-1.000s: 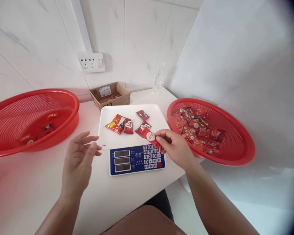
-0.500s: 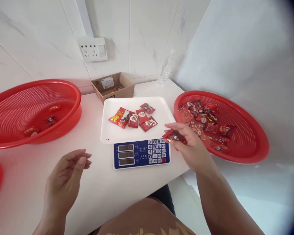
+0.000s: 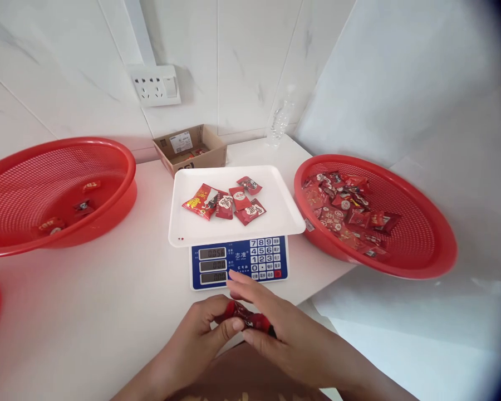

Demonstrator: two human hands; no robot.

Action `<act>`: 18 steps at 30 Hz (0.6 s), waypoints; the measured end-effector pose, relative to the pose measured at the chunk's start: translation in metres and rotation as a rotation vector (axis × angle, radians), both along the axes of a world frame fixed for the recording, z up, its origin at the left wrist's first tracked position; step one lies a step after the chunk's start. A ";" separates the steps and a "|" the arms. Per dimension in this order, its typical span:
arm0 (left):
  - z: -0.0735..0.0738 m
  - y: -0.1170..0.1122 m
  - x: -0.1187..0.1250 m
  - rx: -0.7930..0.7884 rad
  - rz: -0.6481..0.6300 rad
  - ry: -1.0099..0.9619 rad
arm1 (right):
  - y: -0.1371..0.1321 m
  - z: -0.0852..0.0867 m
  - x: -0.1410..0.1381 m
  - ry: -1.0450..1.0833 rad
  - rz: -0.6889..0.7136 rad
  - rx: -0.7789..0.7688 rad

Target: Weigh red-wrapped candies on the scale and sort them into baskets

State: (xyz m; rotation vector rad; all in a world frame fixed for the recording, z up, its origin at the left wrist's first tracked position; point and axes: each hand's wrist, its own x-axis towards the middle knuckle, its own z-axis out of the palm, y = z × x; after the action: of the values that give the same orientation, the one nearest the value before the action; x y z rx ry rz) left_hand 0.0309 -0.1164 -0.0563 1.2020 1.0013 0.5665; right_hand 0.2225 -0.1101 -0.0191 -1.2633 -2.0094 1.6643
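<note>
Low in front of my body, my left hand [image 3: 209, 328] and my right hand [image 3: 271, 320] come together around red snack packets [image 3: 247, 317]. My left thumb and fingers pinch the left end, while my right hand grips the right end; how many packets there are I cannot tell. Just beyond my hands stands a blue digital scale [image 3: 242, 259], its top display lit. Several red snack packets [image 3: 223, 203] lie in a loose cluster on the scale's white tray [image 3: 192, 234].
On the right, a tilted red basket [image 3: 434, 245] holds many packets. Another red basket [image 3: 112, 217] on the left contains a few. An open cardboard box [image 3: 204, 159] and a clear plastic bottle [image 3: 279, 125] stand at the back, below a wall socket [image 3: 154, 86].
My right hand has brought the packets from the tray's right side down to my front. My left hand has moved right and taken hold of their other end.
</note>
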 end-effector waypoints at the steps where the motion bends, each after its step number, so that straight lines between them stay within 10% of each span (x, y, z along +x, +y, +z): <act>1: 0.000 0.000 -0.002 0.022 0.041 0.039 | 0.001 -0.001 0.000 -0.019 -0.055 -0.015; 13: 0.003 -0.004 -0.012 0.014 -0.112 0.018 | 0.007 -0.003 0.001 -0.056 0.048 0.057; 18: 0.000 -0.002 -0.009 0.237 -0.093 0.167 | 0.009 -0.005 0.003 -0.099 0.066 0.096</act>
State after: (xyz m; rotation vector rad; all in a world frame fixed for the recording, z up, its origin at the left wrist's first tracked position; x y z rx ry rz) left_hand 0.0215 -0.1186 -0.0561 1.5184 1.0328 0.5285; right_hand 0.2256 -0.1008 -0.0241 -1.2820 -2.1831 1.5417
